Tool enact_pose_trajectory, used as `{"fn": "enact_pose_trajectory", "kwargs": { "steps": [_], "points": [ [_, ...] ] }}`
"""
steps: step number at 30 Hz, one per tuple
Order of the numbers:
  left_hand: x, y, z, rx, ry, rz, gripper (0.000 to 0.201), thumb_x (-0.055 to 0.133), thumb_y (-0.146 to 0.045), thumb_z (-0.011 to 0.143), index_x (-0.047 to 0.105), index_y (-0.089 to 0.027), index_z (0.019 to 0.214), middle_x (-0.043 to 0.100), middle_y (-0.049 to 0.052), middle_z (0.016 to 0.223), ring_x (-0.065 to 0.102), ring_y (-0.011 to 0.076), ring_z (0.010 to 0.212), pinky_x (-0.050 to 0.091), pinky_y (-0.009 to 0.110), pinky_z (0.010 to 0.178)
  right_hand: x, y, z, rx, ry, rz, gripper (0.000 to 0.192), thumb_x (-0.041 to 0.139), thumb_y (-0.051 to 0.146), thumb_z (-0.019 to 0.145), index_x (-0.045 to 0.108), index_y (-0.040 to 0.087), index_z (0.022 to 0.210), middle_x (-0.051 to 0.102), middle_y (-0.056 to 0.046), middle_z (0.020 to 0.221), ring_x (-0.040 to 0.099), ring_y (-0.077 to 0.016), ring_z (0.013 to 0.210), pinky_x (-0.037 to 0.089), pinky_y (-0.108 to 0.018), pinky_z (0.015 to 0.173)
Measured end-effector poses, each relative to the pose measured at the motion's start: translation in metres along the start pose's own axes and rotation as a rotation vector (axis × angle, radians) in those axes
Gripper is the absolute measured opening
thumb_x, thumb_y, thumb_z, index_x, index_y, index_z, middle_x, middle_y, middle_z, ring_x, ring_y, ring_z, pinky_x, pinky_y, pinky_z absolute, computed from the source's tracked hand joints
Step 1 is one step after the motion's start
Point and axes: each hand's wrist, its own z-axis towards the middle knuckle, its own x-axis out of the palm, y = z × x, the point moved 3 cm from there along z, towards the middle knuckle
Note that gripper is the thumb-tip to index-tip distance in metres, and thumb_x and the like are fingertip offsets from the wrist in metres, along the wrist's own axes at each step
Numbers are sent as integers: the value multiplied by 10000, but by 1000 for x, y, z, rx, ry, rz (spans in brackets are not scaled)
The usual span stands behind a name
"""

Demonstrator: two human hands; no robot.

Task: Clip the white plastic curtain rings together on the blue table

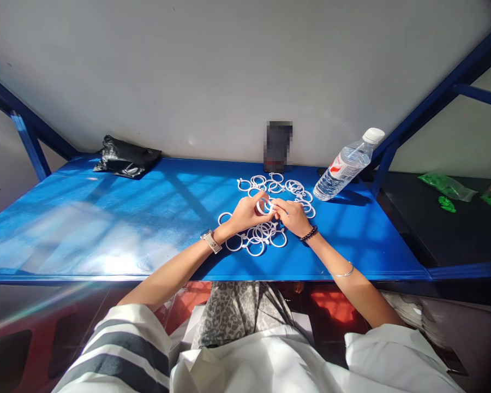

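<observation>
Both hands, left hand and right hand, pinched one white plastic ring together above the ring pile on the blue table.

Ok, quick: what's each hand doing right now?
Left hand: closed on a white ring.
Right hand: fingers pinching the same ring.

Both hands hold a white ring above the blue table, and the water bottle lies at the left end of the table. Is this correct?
Not quite. The head view shows the water bottle at the right end of the blue table. The left hand and right hand do hold a white ring.
</observation>
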Motion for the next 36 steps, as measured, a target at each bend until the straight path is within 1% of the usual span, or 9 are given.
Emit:
{"fn": "enact_pose_trajectory", "kwargs": {
  "steps": [5, 11, 16, 23, 31, 36],
  "points": [
    [0, -1, 0, -7, 18, -4, 261, 645, -365, 780, 533, -163, 901, 579, -56, 560, 532, 84, 479, 379, 176, 481, -1, 0, 0, -4, -11, -34, 271, 415, 281, 976, 668, 223, 900, 632, 2, 551, 593, -163, 566, 383, -256, 568],
    [-1, -2, 0, -9, 28, -6, 278, 643, -383, 789, 532, -156, 906, 575, -53, 564, 527, 82, 469, 382, 178, 483, -1, -1, 0, -19, -26, -43, 260, 418, 273, 973, 665, 211, 921, 635, -3, 557, 596, -168, 571, 388, -257, 567],
    [0, -1, 0, -10, 35, -7, 283, 638, -401, 795, 530, -162, 900, 572, -51, 565, 528, 85, 475, 379, 179, 478, -2, 0, 0, -13, -12, -41, 254, 422, 262, 972, 660, 217, 898, 632, 2, 552, 583, -163, 555, 384, -256, 566],
    [0, -1, 0, 6, 25, -6, 276, 632, -399, 801, 541, -161, 908, 571, -50, 569, 526, 82, 482, 377, 176, 481, -3, 2, 0, -18, -12, -33, 271, 407, 265, 979, 647, 217, 861, 615, 5, 542, 562, -158, 535, 368, -257, 553],
    [-1, 0, -1, 12, 25, -6, 279, 638, -395, 801, 548, -161, 925, 566, -55, 564, 521, 81, 474, 378, 180, 486, -2, 0, 0, 1, 0, -29, 273, 406, 271, 979, 655, 218, 880, 625, 1, 558, 571, -161, 551, 373, -262, 566],
    [1, 1, -1, 25, 16, 9, 255, 636, -377, 802, 547, -165, 914, 563, -56, 559, 530, 84, 480, 382, 184, 496, -3, 2, 0, -8, 2, -28, 296, 404, 277, 980, 651, 218, 829, 621, -1, 551, 576, -162, 561, 372, -262, 570]
  ]
}}
